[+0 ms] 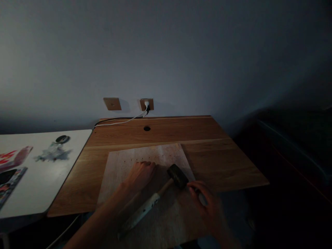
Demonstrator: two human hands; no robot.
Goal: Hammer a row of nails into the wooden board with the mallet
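A pale wooden board (124, 173) with a row of small dark dots near its far edge lies on a brown wooden desk (207, 152). A mallet (155, 195) with a black head and a pale handle rests on the board. My left hand (140, 174) lies on the board just left of the mallet head, fingers curled, near the row of dots. My right hand (206, 204) is at the board's right edge beside the mallet head, fingers curled round a small pale thing I cannot make out. The scene is dim.
A white table (44, 176) with printed papers and a small dark round object stands at the left. Two wall sockets (112, 103) sit above the desk, one with a white cable plugged in. A cable hole (147, 128) is in the desk's back. Dark furniture fills the right.
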